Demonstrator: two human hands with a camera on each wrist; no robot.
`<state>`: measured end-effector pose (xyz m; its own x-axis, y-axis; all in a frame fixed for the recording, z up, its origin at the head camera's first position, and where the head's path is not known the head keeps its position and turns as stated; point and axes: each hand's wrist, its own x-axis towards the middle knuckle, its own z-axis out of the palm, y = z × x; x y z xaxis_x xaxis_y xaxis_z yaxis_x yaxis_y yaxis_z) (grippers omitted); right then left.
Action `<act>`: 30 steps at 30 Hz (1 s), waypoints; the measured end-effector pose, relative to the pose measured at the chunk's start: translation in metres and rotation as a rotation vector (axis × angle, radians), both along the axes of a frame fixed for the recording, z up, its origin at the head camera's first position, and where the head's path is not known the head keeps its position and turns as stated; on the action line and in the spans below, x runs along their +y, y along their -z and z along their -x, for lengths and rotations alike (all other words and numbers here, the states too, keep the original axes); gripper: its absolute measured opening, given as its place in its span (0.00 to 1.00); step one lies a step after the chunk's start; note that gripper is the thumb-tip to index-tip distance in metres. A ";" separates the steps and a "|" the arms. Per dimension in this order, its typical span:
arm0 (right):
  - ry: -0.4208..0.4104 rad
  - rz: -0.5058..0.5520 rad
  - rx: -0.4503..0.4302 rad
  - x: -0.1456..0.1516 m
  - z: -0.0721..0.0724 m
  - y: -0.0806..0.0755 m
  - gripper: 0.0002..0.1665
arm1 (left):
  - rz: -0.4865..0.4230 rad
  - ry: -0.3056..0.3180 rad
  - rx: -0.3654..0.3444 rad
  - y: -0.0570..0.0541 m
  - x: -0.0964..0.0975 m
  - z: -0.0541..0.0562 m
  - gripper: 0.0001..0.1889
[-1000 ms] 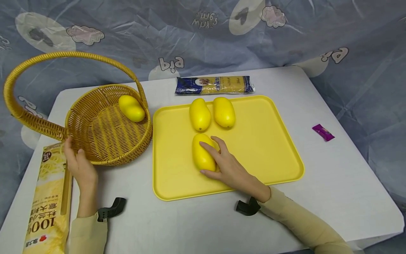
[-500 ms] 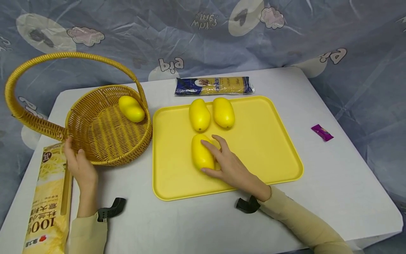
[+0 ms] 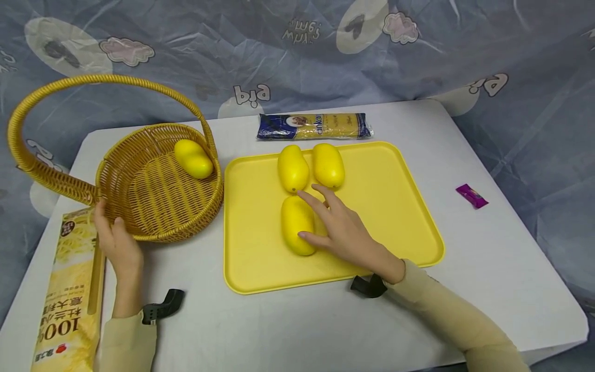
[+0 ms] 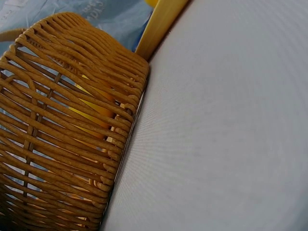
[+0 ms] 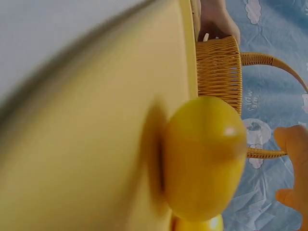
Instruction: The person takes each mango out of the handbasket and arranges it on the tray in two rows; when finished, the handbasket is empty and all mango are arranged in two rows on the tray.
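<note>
Far left: wicker basket point(image 3: 158, 199), one loose yellow fruit point(image 3: 192, 159) inside against its right wall. The left hand point(image 3: 120, 248) was at the near rim; I couldn't tell whether it gripped, its far side being hidden, and the left wrist view showed me no fingers. Next, tray point(image 3: 390, 217): front fruit point(image 3: 296, 222) lying ahead of two rear fruits point(image 3: 293, 168). Right hand point(image 3: 346, 227) over its right side, digits spread, nothing clasped. Step, as I judged it: placing that hand about the front fruit. A hold would have called for closing thumb and fingers on opposite sides, clear of the rear pair. Right wrist view: blurred, two digits cut off at the edge, apart from the fruit; thumb contact unclear.
</note>
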<state>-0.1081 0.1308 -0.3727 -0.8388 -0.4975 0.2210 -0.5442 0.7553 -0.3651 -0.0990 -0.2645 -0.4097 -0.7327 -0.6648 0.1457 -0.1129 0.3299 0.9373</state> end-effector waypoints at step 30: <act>-0.226 0.060 0.114 -0.073 0.034 -0.073 0.35 | -0.011 0.006 0.008 0.000 -0.001 -0.001 0.26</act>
